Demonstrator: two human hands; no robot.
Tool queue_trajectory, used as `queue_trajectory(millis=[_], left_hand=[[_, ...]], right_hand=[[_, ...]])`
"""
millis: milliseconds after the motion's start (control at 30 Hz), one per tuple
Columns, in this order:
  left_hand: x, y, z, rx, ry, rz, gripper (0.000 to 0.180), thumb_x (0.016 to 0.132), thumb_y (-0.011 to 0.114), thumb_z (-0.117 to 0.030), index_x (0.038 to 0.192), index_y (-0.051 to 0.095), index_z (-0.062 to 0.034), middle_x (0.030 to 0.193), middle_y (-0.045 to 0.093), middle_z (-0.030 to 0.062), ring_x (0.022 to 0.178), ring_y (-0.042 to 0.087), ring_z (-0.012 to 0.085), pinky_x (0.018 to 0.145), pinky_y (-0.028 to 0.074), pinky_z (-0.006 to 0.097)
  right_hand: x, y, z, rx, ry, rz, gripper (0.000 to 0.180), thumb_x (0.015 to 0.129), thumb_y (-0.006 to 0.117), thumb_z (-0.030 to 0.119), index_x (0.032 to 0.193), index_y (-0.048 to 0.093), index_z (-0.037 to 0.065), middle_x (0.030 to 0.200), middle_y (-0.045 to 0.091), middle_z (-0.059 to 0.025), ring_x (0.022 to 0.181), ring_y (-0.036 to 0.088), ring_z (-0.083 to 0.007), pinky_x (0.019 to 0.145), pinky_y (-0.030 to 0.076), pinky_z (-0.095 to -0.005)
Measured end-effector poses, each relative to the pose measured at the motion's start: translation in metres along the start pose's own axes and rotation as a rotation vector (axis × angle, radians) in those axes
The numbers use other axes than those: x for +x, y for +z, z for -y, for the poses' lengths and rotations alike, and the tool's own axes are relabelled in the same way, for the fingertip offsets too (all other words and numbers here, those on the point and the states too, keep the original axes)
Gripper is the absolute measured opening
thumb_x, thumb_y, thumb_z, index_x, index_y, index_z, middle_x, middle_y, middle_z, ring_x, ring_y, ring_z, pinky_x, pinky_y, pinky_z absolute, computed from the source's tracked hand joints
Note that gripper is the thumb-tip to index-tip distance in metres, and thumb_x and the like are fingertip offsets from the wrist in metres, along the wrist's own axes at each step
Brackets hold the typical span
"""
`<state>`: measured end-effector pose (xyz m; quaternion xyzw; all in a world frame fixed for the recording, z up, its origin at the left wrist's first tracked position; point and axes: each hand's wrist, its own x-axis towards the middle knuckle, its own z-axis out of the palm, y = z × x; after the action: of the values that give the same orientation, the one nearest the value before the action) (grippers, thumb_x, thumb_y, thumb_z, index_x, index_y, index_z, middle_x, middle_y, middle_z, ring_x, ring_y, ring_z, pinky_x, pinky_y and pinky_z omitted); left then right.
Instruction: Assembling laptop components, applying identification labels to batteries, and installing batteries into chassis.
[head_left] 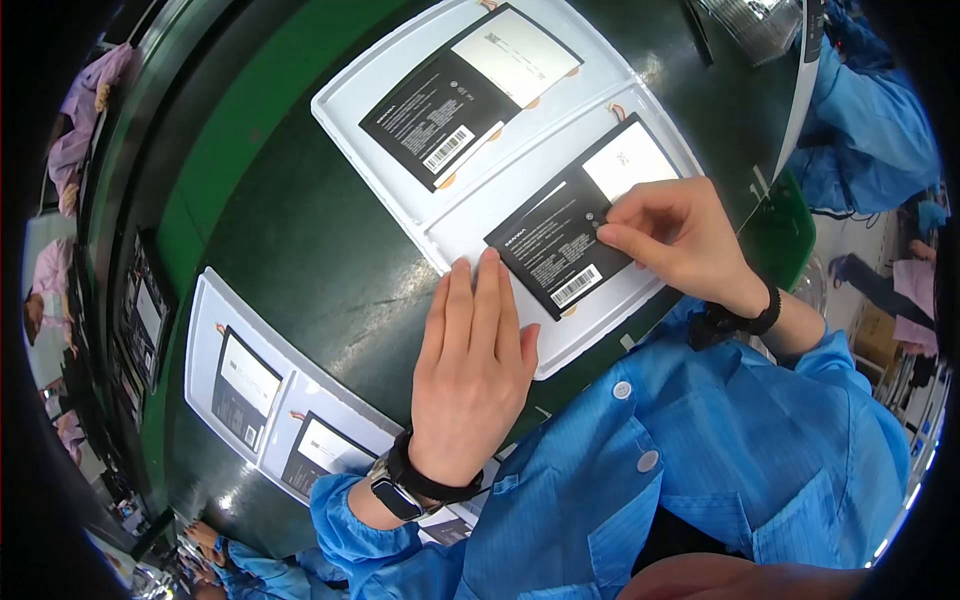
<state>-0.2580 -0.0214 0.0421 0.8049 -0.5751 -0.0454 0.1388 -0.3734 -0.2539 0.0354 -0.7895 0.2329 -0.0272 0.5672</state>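
A flat battery pack with a black printed label and a white end lies in the near compartment of a white two-part tray. My left hand is laid flat, fingers stretched out, its tips at the pack's left corner and the tray floor. Over the label's right part, my right hand pinches thumb and forefinger together; whatever is between them is too small to make out. The far compartment holds a similar battery pack, its white end toward the upper right.
Lower left on the dark green table stands another white tray with similar packs. A clear plastic container is at the upper right, a green bin at the right. Co-workers' blue sleeves show at the right and lower left.
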Motion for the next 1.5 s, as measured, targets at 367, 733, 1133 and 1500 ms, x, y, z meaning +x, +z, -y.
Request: queue_trajectory(millis=[367,733,1133,1500], left_hand=[[0.0,0.0,0.0,0.0,-0.007,0.018,0.056,0.084,0.076,-0.013,0.132,0.06,0.0108,0.142,0.056,0.0214,0.129,0.055,0.0409,0.107,0.048,0.048],[0.003,-0.003,-0.003,0.054,0.006,0.044,0.051,0.088,0.074,-0.014,0.137,0.063,-0.0034,0.142,0.056,0.02,0.129,0.055,0.0388,0.105,0.048,0.048],[0.003,0.001,-0.008,-0.098,0.208,0.099,0.046,0.085,0.078,-0.015,0.128,0.068,-0.0021,0.14,0.057,0.0203,0.136,0.052,0.039,0.103,0.053,0.046],[0.006,-0.004,-0.008,-0.082,0.226,0.13,0.043,0.089,0.068,-0.01,0.127,0.064,0.0083,0.138,0.057,0.0273,0.134,0.054,0.041,0.107,0.051,0.044]], right_hand=[[0.001,0.001,0.0,-0.067,-0.015,-0.031,0.01,0.089,0.078,0.009,0.087,0.075,-0.001,0.07,0.072,-0.0036,0.056,0.059,-0.0039,0.052,0.045,-0.02],[0.003,0.002,0.002,-0.124,-0.023,-0.044,0.012,0.088,0.079,0.01,0.086,0.075,-0.001,0.068,0.071,-0.0042,0.054,0.06,-0.0055,0.05,0.044,-0.0211],[0.005,0.003,0.0,-0.323,-0.296,-0.115,0.023,0.092,0.074,0.014,0.076,0.068,0.0,0.061,0.064,-0.0082,0.049,0.06,-0.0179,0.047,0.044,-0.0304],[-0.012,0.013,0.008,-0.642,-0.767,0.059,0.052,0.089,0.075,0.036,0.126,0.063,0.001,0.135,0.062,-0.0156,0.125,0.061,-0.0316,0.096,0.055,-0.0439]])
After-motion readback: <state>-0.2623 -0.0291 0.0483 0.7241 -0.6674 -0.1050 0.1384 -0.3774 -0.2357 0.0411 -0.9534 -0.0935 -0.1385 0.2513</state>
